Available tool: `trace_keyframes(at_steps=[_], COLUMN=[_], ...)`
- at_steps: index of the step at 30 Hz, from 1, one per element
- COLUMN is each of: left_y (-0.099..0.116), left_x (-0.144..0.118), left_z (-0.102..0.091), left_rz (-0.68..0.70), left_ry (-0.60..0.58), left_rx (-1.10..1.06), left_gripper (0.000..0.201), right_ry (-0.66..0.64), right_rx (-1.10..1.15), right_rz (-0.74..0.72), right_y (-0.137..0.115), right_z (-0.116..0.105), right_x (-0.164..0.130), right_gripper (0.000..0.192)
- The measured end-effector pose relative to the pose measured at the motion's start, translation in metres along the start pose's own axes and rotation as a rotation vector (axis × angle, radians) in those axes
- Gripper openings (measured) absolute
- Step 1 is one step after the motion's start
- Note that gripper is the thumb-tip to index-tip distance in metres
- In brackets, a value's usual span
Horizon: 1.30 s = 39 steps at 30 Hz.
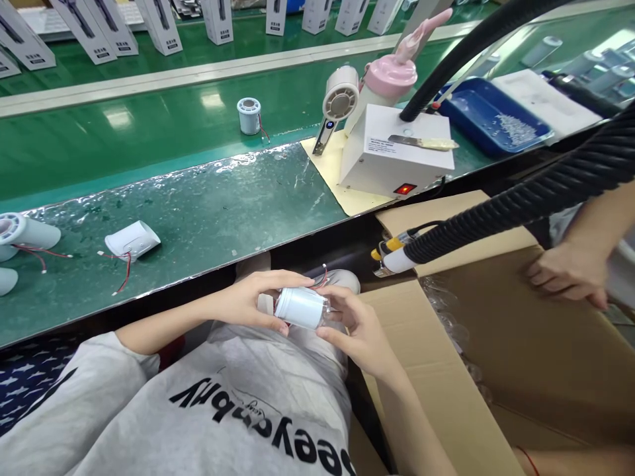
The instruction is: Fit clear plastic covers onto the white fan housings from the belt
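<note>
Both hands close around a small white cylinder (301, 308), held over the person's lap just below the edge of the green bench (208, 211). The left hand (251, 301) grips its near end from above and behind, fingers curled over the top; the right hand (358, 330) pinches the far end, where thin red wires poke up just above the fingers. Up and left of the grip, a white shell part (133, 239) with red leads lies on the bench. Right of the grip stands an open cardboard box (496, 370), with another person's hand (565, 272) resting on its flap. Above the grip, a black ribbed hose (520, 198) ends at a yellow-tipped tool (391, 254)
</note>
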<state>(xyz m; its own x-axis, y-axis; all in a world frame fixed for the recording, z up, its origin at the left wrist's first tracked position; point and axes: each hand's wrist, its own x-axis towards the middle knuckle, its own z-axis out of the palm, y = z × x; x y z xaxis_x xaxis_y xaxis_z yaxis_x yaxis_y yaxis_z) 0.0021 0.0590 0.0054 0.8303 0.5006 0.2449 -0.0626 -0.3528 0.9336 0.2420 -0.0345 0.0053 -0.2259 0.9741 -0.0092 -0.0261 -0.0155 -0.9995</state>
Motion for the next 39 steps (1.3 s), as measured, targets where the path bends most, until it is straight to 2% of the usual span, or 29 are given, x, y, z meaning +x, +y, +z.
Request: trace_keyframes(at_steps=[4, 14, 22, 35, 39], left_y=[0.002, 0.004, 0.004, 0.006, 0.010], left_x=[0.000, -0.001, 0.000, -0.001, 0.000], left_z=[-0.001, -0.002, -0.004, -0.003, -0.003], left_rz=[0.021, -0.058, -0.095, -0.008, -0.037], left_ry=[-0.005, -0.055, -0.076, -0.045, -0.051], left_rx=[-0.001, -0.020, -0.048, -0.043, -0.034], left_gripper=[0.085, 0.083, 0.079, 0.083, 0.083], right_ry=[0.010, 0.022, 0.020, -0.010, -0.009], right_rx=[0.078, 0.272, 0.392, 0.414, 0.427], right_rz=[0.074, 0.255, 0.433, 0.411, 0.397], right_y=[0.000, -0.001, 0.006, 0.002, 0.002], right_z=[0.002, 0.008, 0.015, 0.020, 0.020], right_x=[-0.001, 0.007, 0.011, 0.009, 0.008], right_gripper=[0.042, 0.051, 0.064, 0.060, 0.060])
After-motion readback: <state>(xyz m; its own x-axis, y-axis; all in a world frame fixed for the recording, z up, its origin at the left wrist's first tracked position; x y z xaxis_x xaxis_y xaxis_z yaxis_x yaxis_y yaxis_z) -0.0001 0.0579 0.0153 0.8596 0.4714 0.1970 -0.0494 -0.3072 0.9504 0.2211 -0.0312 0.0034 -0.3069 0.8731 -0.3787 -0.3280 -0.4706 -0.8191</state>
